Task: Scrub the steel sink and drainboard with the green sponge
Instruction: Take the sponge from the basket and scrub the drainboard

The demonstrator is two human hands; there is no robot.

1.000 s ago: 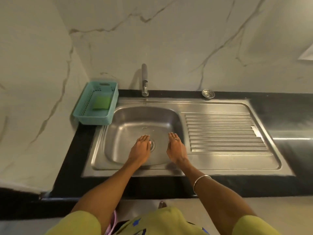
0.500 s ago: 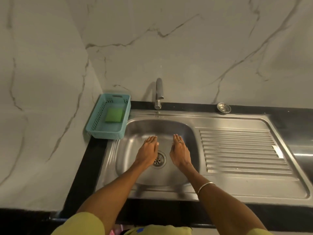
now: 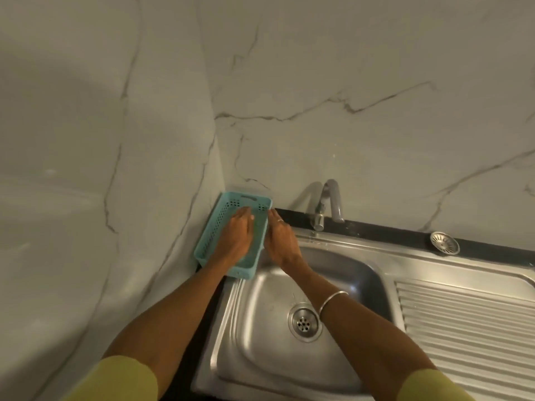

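Observation:
The steel sink (image 3: 260,345) fills the lower middle, its round drain (image 3: 303,322) showing in the basin. To its right runs the ribbed drainboard (image 3: 463,328). A teal plastic basket (image 3: 209,241) stands at the sink's far left corner against the wall. My left hand (image 3: 237,235) lies palm down inside the basket with its fingers stretched out, and it covers the spot where the green sponge lay. The sponge itself is hidden. My right hand (image 3: 279,241) hovers with straight fingers just beside the basket's right rim, above the sink's back left corner.
A steel tap (image 3: 331,204) rises behind the basin from a black counter strip (image 3: 376,228). A loose round strainer (image 3: 444,242) lies on that strip further right. Marble walls close off the left side and the back.
Both hands left the basin near the drain and moved up and left to the basket. The left hand now covers the sponge. The camera turned left and moved closer.

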